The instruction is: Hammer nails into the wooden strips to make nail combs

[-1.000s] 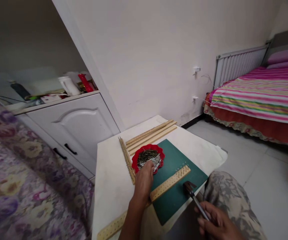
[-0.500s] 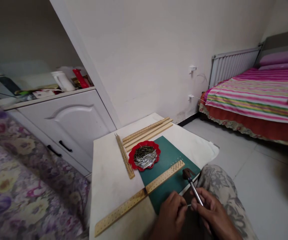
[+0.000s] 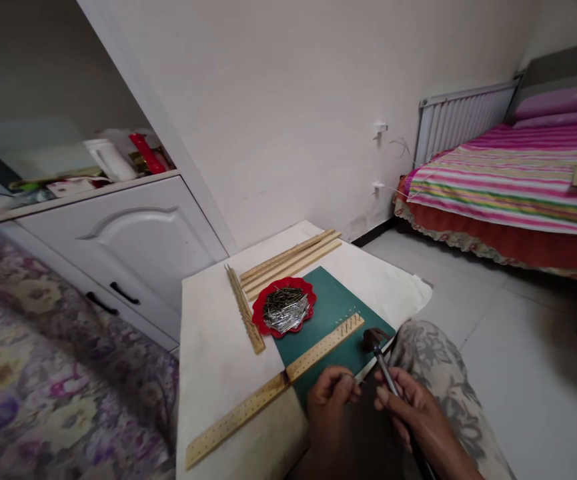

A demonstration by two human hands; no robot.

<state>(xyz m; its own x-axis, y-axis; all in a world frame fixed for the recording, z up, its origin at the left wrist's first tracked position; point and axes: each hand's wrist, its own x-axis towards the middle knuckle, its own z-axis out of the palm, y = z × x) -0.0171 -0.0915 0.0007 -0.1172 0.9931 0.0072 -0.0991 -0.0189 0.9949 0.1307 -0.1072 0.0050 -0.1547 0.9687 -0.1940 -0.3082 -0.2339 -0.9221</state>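
By the green mat [image 3: 331, 303], right hand [image 3: 413, 407] clasps hammer [image 3: 387, 372], left hand [image 3: 333, 390] pinches nail [image 3: 362, 382].

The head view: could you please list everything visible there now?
Table: 1, off-white, centre.
Mat: 1, green, on the table.
Dish: 1, red, overlapping the mat.
Perforated strips: 2, light wood, end to end.
Nails: many, dark and silvery, in the dish; several in the farther strip.
Other strips: several, light wood, behind and left of the dish.
Hammer: 1, dark and silvery, by the mat's near-right edge.
Cabinet: 1, white, left.
Clutter: several, mixed, atop the cabinet.
Floral cloth: 1, purple and cream, lower left.
Plugs: 2, white, on the wall.
Bed: 1, pink-striped, right.
Knee: 1, patterned grey, lower right.
Left hand: 1, near the mat, contents unclear.
Right hand: 1, around the hammer's handle.
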